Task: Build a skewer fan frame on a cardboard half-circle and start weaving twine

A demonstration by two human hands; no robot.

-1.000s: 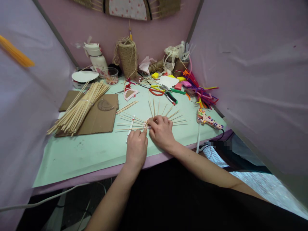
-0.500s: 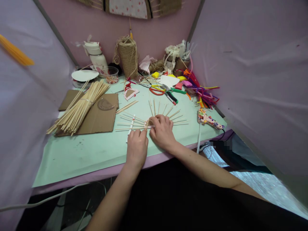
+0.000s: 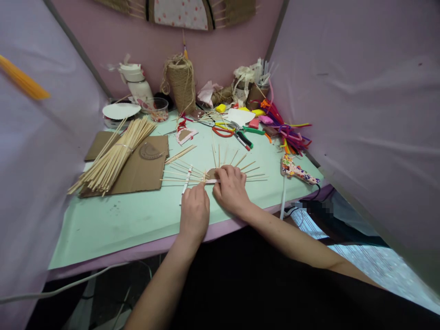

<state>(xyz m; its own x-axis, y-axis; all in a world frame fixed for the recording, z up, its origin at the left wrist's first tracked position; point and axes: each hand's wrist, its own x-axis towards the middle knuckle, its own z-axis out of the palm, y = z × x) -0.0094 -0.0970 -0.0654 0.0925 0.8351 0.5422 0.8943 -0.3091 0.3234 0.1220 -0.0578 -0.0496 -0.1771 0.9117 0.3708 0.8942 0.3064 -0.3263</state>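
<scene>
In front of me on the mint-green table lies a small cardboard half-circle (image 3: pixel 212 174) with a pink-white edge. Thin wooden sticks (image 3: pixel 242 161) fan out from it like rays. My right hand (image 3: pixel 232 189) lies over its right part, fingers curled and pressing it down. My left hand (image 3: pixel 195 208) is closed at its left corner. The fingertips appear to pinch a short wooden stick (image 3: pixel 205 176) there; the grip is partly hidden. A white marker (image 3: pixel 187 179) lies under the left-hand sticks, just beyond my left hand.
On the left a bundle of sticks (image 3: pixel 115 153) rests on cardboard sheets (image 3: pixel 151 172) beside a protractor (image 3: pixel 150 151). Scissors (image 3: pixel 222 131) and pliers (image 3: pixel 244 138) lie behind the half-circle. A glue gun (image 3: pixel 298 170) is at right. Twine (image 3: pixel 182 87) and a bottle (image 3: pixel 139 85) stand at the back.
My left hand and the short stick at its fingertips have shifted slightly left along the half-circle's corner. My right hand stays on the cardboard. The view has tilted a little.
</scene>
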